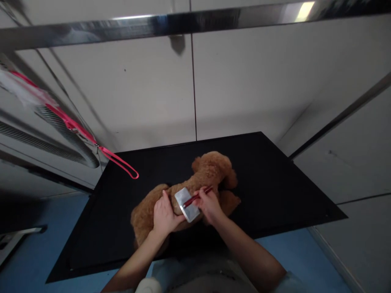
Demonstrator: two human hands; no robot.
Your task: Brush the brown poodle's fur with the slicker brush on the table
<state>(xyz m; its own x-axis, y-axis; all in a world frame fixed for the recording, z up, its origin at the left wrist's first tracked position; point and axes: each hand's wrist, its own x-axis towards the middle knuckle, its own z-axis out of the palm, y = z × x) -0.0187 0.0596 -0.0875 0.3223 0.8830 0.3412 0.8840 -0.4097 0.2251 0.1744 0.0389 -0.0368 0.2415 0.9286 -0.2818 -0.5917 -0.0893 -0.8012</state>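
A brown, curly-coated dog [210, 169] is on the black table, its head end toward the far right and its rump toward the near left. My right hand [207, 204] is closed around the dark red handle of a slicker brush [183, 198], whose pale rectangular head lies over the dog's back. The brush's pin side is hidden beneath it. Just left of the brush, my left hand [165, 213] rests on the dog's back and side with thumb and forefinger spread apart. The dog's legs are mostly hidden under its body.
The black grooming table [275, 191] stands against white panels [146, 93]. A shiny metal bar [171, 25] crosses above. A pink loop leash [117, 160] hangs over the table's left side, near a grey corrugated hose [67, 134]. Blue floor [293, 252] shows below.
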